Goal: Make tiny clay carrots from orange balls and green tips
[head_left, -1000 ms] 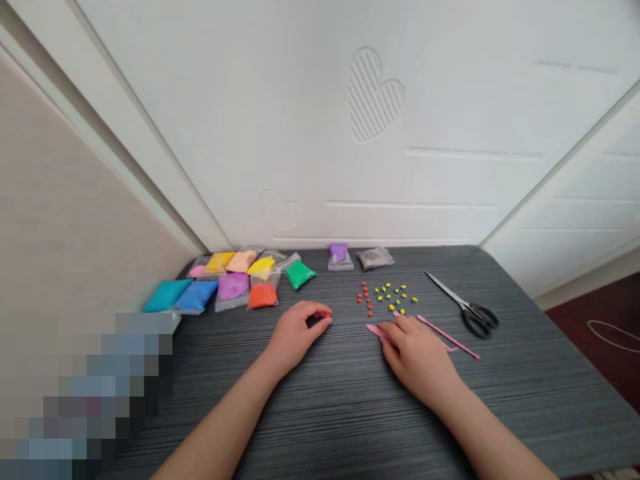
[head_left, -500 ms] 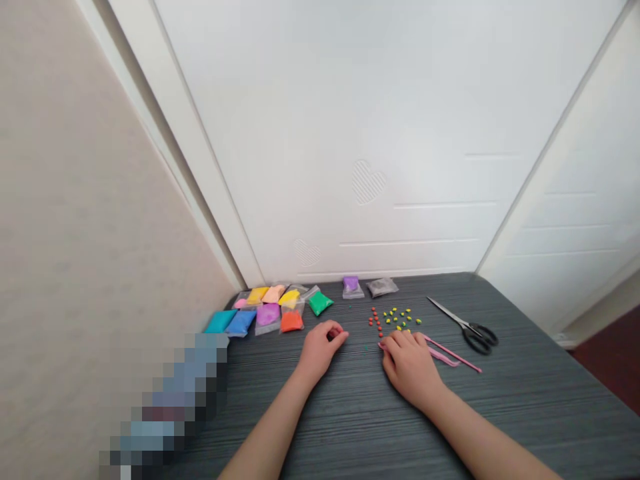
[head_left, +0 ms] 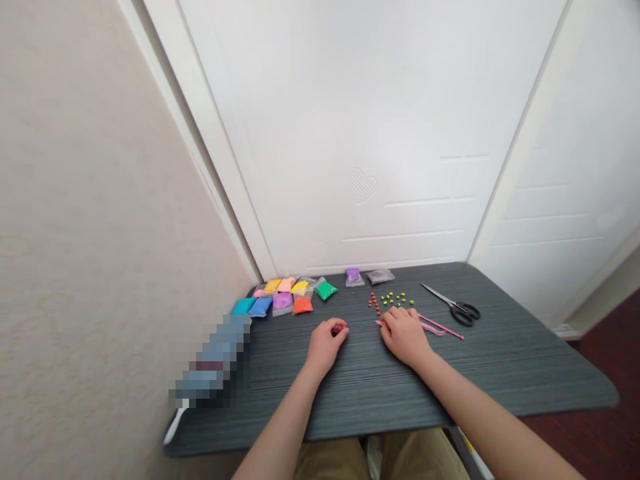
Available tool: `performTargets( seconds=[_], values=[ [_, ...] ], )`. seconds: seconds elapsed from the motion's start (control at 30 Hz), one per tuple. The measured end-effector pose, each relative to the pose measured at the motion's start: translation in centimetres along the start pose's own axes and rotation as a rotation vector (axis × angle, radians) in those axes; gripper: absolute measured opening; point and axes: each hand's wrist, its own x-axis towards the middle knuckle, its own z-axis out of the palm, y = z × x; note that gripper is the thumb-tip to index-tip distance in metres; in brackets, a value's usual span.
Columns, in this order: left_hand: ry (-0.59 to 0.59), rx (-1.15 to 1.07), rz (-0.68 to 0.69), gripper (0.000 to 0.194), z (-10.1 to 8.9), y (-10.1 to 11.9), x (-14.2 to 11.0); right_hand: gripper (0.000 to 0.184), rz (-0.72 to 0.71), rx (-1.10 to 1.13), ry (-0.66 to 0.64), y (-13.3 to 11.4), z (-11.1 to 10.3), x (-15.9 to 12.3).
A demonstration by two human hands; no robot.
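1. Shifted since the earlier frame: the head view, now showing the bench's (head_left: 370, 400) near edge; both hands keep roughly their places.
2. Left hand (head_left: 326, 343): fingers curled, thumb and forefinger nearly meeting; I cannot tell what they pinch.
3. Right hand (head_left: 404, 335): fingers bent over a pink tool (head_left: 379, 323), grip hidden.
4. Red pieces (head_left: 377, 308) lie toward the far edge.

Table (head_left: 520, 373): dark, wood-grained surface; coloured packets (head_left: 303, 305) clustered at rear left; violet packet (head_left: 353, 274) and grey packet (head_left: 380, 276) along rear edge; red pellets (head_left: 378, 307) and yellow-and-green pellets (head_left: 403, 302) toward rear centre; pink tools (head_left: 443, 327) just beside; black-handled scissors (head_left: 454, 305) farther right.
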Motion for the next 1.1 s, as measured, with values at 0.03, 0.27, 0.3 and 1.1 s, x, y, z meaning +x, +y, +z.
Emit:
performTargets(
  seconds=[0.03,0.27,0.3,1.1],
  values=[
    [-0.009,-0.007,0.004,0.019,-0.1,0.2,-0.7,0.019,0.004,0.006,0.004,0.0,0.0,0.0],
    [-0.046,-0.051,-0.015,0.025,-1.4,1.0,-3.5,0.018,0.02,0.057,0.011,0.5,0.5,-0.1],
    [-0.047,-0.056,-0.021,0.027,-1.4,1.0,-3.5,0.017,0.021,0.063,0.011,0.5,0.6,0.0],
    [-0.076,0.012,-0.031,0.03,-0.2,0.7,2.0,0.012,0.045,0.185,-0.043,0.9,0.5,0.5]
  ],
)
